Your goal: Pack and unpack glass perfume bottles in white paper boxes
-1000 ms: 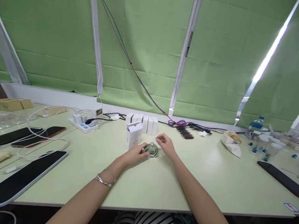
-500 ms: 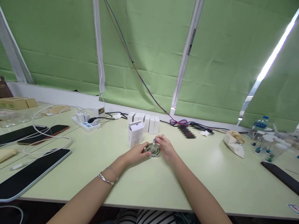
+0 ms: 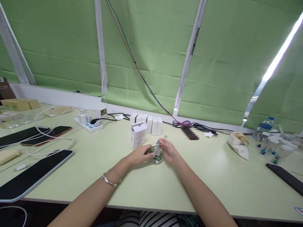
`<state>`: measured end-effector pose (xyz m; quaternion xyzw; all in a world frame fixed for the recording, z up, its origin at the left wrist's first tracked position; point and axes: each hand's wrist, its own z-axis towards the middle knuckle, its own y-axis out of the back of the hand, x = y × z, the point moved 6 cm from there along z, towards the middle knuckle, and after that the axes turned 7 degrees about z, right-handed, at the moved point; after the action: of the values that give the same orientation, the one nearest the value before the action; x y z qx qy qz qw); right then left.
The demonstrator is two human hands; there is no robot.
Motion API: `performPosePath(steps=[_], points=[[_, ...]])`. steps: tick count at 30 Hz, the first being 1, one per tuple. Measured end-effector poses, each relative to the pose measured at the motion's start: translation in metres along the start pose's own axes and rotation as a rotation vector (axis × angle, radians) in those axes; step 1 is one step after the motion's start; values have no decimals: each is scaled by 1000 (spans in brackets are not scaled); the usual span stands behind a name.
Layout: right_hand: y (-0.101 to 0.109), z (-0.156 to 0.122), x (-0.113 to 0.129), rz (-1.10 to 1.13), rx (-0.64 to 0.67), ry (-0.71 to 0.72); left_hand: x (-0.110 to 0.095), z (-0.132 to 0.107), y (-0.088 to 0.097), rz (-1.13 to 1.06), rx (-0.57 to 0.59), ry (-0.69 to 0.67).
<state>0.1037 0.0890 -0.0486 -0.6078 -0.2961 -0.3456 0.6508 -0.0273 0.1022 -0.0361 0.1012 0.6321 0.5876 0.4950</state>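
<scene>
A flattened round glass bottle [image 3: 156,156], shaped like a perfume bottle and greenish inside, is tilted just above or on the table; I cannot tell which. Its left side is gripped by my left hand [image 3: 140,154], with the thumb across the front. At the top, my right hand [image 3: 168,149] pinches the silvery neck or cap between thumb and fingertips, which partly hide it. Just behind the left hand stands an upright white box [image 3: 138,137] with its top flaps up. A small clear piece [image 3: 166,136] lies behind the right hand.
Several white boxes [image 3: 155,126] stand in a row at the back. A power strip [image 3: 89,126] with cables and a tablet [image 3: 40,171] are to the left. On the right are a cloth pouch [image 3: 236,145], lidded clear containers [image 3: 272,145] and a black device [image 3: 285,178].
The bottle has tilted, turning more of its face towards me, while both hands keep their hold. The camera view has shifted slightly.
</scene>
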Motion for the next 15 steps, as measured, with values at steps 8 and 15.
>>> performPosePath(steps=[8, 15], points=[[1, 0, 1, -6, -2, 6, -1, -1, 1, -30, 6, 27], [-1, -2, 2, -30, 9, 20, 0, -1, 1, -10, -1, 30]])
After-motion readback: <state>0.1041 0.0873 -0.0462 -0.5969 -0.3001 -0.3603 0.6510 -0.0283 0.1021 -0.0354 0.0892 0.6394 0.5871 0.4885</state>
